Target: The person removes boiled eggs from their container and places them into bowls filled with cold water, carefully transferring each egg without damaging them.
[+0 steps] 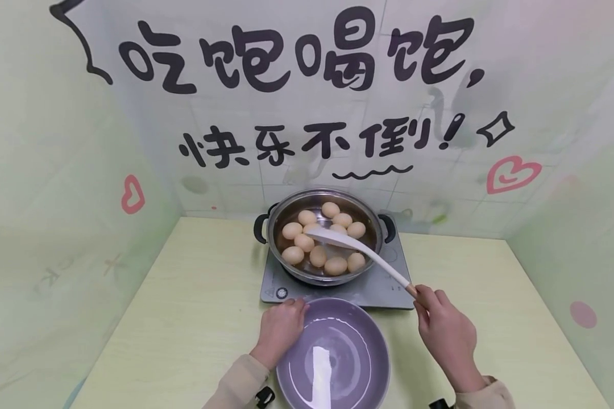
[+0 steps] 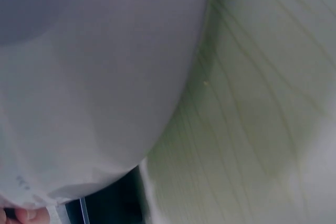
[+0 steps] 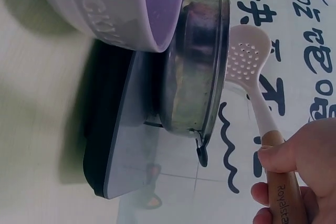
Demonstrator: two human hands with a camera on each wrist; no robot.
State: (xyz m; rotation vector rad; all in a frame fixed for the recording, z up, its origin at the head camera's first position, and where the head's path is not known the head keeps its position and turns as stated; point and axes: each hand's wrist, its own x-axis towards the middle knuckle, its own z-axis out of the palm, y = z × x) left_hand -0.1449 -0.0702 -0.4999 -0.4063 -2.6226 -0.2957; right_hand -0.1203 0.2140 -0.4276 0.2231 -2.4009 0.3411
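Hands were well apart: left hand [image 1: 280, 330] gripped the bowl [image 1: 355, 341] at its far left rim, right hand [image 1: 449, 335] clasped the skimmer [image 1: 363, 247] by its wooden end. Skimmer's holed head hung over the eggs [image 1: 336, 266], which lay in the pot [image 1: 317, 278] on the cooker [image 1: 389, 291] (right wrist view set that head above the pot's rim). Bowl was just in front of the cooker, over the table [image 1: 199, 295]; whether it touched down, could not tell.
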